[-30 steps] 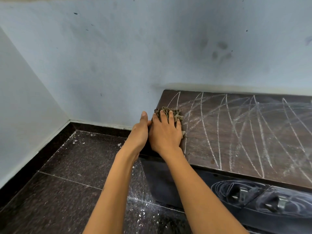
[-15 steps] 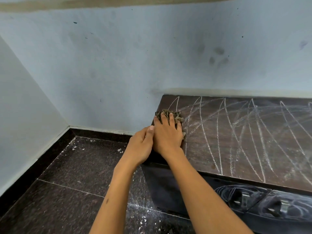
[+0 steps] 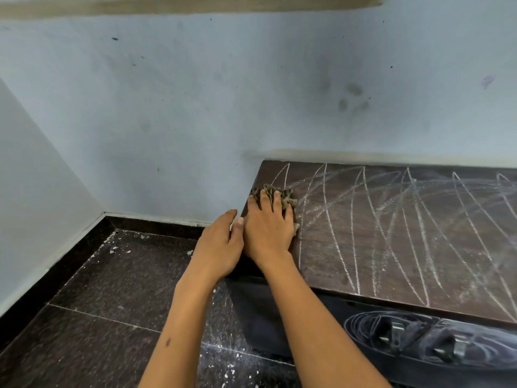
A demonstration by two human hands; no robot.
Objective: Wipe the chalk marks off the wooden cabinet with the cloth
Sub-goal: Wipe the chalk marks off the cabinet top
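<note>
The dark wooden cabinet (image 3: 391, 247) stands low against the wall, its top covered with long white chalk marks (image 3: 372, 219). A crumpled brownish cloth (image 3: 286, 196) lies at the top's left end. My right hand (image 3: 268, 228) presses flat on the cloth, fingers spread over it, and only the cloth's far and right edges show. My left hand (image 3: 219, 246) hovers just off the cabinet's left edge, fingers apart, thumb close to my right hand, holding nothing.
A pale blue wall (image 3: 195, 107) rises behind the cabinet and meets a side wall at the left. The dark stone floor (image 3: 112, 289) carries white chalk dust. The cabinet front (image 3: 419, 345) has chalk scribbles and metal handles.
My left hand has drifted a little down and away from the cabinet's edge and opened flatter. The right hand stays pressed on the cloth at the same left end.
</note>
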